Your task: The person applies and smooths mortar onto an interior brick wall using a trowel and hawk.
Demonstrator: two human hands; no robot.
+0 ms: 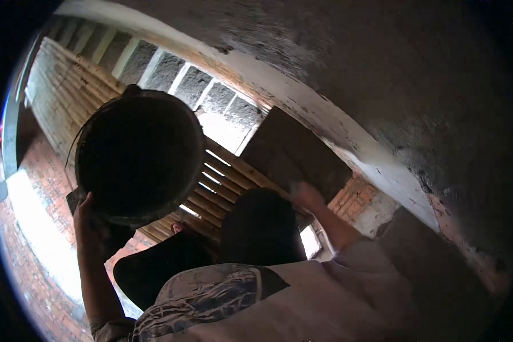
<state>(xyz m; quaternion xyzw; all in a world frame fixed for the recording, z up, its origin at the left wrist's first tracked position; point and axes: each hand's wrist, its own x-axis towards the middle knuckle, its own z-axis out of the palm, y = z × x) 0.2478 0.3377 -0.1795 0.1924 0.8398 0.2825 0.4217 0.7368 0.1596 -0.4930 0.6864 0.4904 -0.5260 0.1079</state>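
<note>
My left hand [84,214] is closed at the lower left rim of a dark round bucket [139,157], holding it up with its mouth facing me. A thin wire handle hangs at the bucket's left side; its inside is too dark to make out. A dark, blocky piece shows beside my left thumb, its kind unclear. To the right, my right hand [308,198] is smeared by motion at the lower edge of a dark rectangular board [319,165]. Whether its fingers grip the board or something else, I cannot tell.
Beneath me runs a platform of bamboo poles [225,171] with gaps between them. A plastered wall [347,125] rises on the right, with bare brick [353,199] low down. Grey blocks with pale joints [191,85] lie beyond the poles. Brickwork [45,148] shows far below left.
</note>
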